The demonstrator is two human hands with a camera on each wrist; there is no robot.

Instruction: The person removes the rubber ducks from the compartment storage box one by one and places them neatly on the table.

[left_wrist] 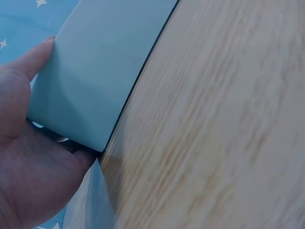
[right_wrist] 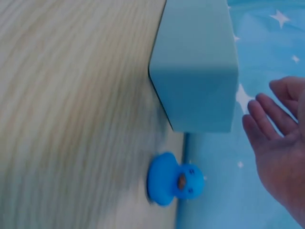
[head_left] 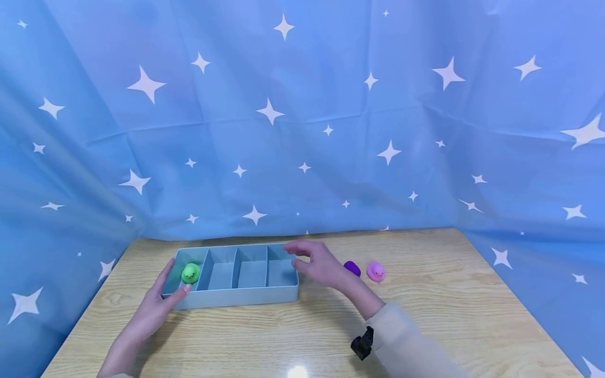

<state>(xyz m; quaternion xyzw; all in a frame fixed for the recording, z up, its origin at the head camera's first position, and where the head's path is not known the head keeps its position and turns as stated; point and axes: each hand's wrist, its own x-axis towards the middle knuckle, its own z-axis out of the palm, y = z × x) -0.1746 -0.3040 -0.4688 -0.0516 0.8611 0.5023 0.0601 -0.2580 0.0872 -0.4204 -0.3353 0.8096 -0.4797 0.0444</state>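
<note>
Clamping left hand (head_left: 158, 298) fingers on a 4-compartment tray (head_left: 238, 297) (with 1 green duck (head_left: 191, 272) inside)
Holding right hand (head_left: 320, 263) fingers apart near its other end

From the head I look forward and down across the surface (head_left: 472, 310), the tray (head_left: 236, 298) toward half past seven. My wrist views sit close, tilted — left catches the tray at ten o'clock, right at one — and all three share it.
</note>
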